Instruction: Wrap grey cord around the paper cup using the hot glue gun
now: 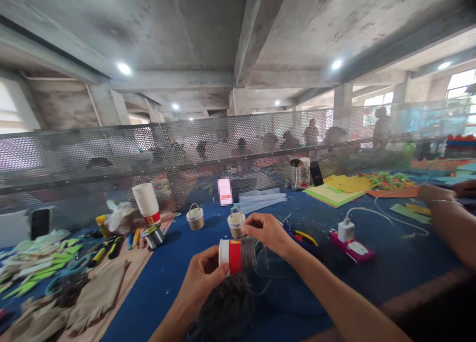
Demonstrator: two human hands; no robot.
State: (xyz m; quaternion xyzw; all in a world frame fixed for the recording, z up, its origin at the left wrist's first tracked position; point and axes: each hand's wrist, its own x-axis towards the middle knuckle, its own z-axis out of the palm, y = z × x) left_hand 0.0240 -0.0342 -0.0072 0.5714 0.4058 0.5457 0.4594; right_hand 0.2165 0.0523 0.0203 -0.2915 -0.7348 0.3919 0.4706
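Note:
My left hand (208, 272) grips a paper cup (234, 257) with a red band, held on its side. Grey yarn (248, 254) is wound around the cup's right end. Just above that end, my right hand (268, 233) is closed in a pinch; thin grey strands hang below it, though its fingertips hide most of what they hold. Below the cup lies a dark grey bundle of yarn (226, 305). Behind my right fingertips stands a small handled basket (235, 227), and a similar basket (195, 220) is to its left.
A cup stack (146, 203) sits on a metal can at left, near scissors (69, 272) and gloves (98, 295). Pliers (305, 238) lie behind my right forearm. A charger (346, 230) on a magenta power strip (353, 248) trails a white cable. Another person's arm (448, 223) reaches in at right.

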